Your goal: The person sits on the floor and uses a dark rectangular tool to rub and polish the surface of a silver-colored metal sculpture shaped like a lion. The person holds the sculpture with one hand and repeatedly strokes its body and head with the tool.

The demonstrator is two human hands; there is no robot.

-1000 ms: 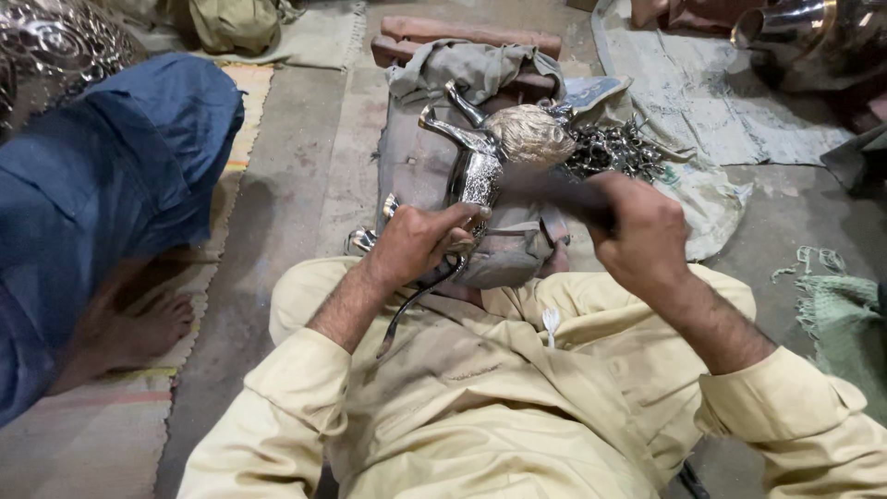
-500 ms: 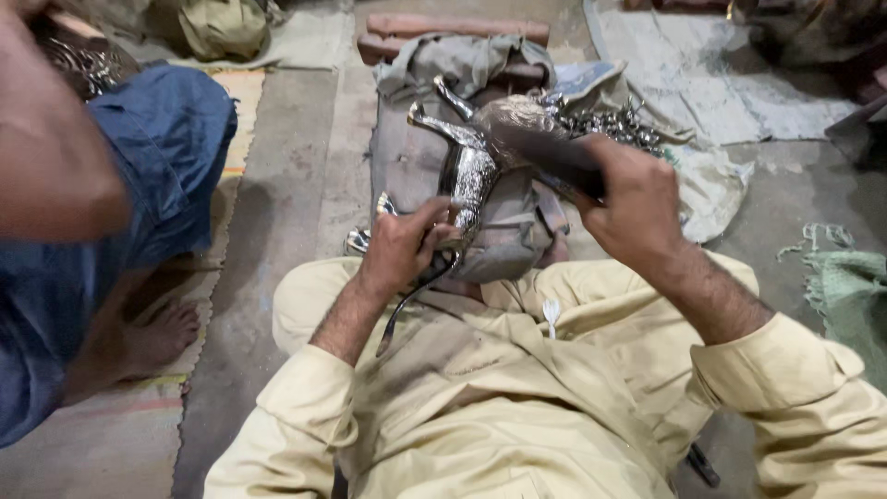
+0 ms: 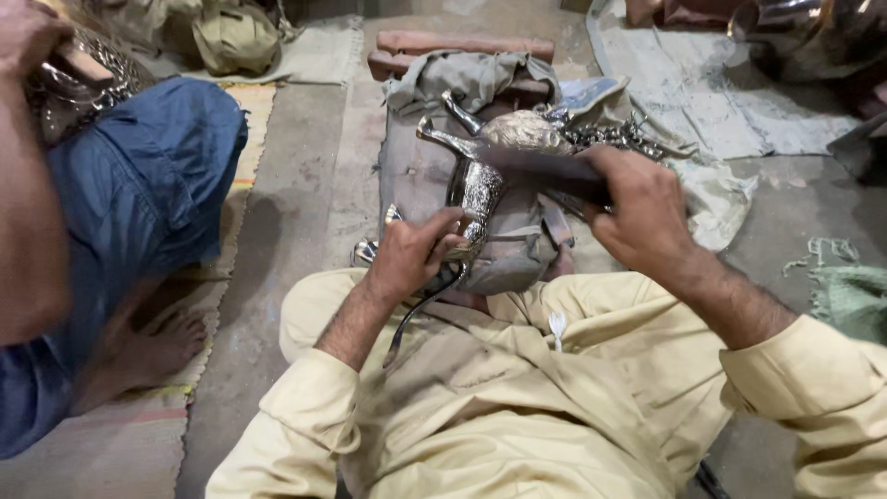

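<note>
Since half a second ago, the right hand point(image 3: 647, 208) has drawn the dark flat tool point(image 3: 545, 171) back a little across the silver ornate vessel point(image 3: 480, 189), and the co-worker's arm at the left edge has dropped lower into the frame. Right-hand fingers are wrapped tight round the tool's near end, its far end lying on the vessel's rounded body just above centre frame. Below it, the left hand point(image 3: 411, 254) is closed round the vessel's embossed neck, pinning it against a grey cloth bundle point(image 3: 425, 166) on the person's lap. A thin curved metal strip point(image 3: 411, 319) runs down from under that hand. At upper right of centre, a heap of chain point(image 3: 614, 137) lies beside the vessel. On the left sits the co-worker's blue trouser knee point(image 3: 148, 176), with a bare foot point(image 3: 162, 346) on the striped mat point(image 3: 120, 434)
</note>
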